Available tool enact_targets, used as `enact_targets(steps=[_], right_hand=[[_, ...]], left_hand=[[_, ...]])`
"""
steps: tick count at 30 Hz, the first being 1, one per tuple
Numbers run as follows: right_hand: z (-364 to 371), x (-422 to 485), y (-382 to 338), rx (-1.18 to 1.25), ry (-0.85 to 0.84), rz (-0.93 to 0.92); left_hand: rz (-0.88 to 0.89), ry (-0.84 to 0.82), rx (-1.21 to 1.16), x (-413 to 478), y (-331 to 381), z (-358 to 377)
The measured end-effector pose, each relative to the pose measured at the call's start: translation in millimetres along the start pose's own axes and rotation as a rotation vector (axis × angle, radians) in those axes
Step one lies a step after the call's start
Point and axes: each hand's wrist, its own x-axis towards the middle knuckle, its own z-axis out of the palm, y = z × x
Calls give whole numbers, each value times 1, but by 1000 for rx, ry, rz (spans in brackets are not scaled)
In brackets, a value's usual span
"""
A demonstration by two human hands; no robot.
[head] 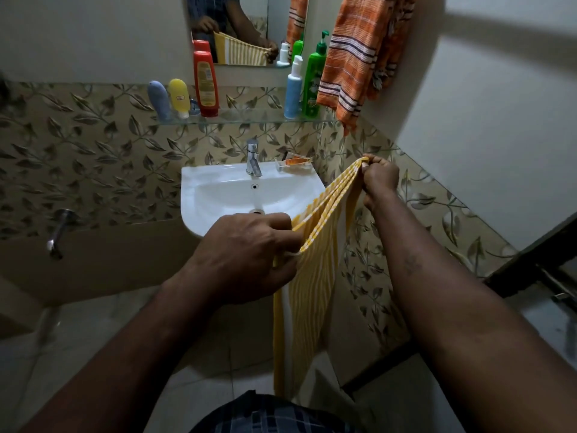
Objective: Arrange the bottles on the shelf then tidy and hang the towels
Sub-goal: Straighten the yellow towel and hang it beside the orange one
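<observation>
Yellow towel [315, 276], top corners pinched by left hand [246, 251] and right hand [379, 179]; label on red bottle [205, 84] blurred.

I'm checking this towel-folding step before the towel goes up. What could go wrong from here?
1. The yellow striped towel hangs long below the left hand and right hand, so its lower end may brush the floor.
2. Raising it toward the orange towel could knock the green pump bottle at the right end of the glass shelf.
3. The right hand pinches only a corner, so the folded layers may slip apart.
</observation>
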Motion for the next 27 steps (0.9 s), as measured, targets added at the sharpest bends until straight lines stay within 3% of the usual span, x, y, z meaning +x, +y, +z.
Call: enact_targets(steps=[9,27], right_hand=[[-14,1,-9,84,23,12],[-11,-10,-24,106,-58,-12]], left_hand=[[-272,146,151,-14,-22,24],[-541,453,-67,-17,-41,4]])
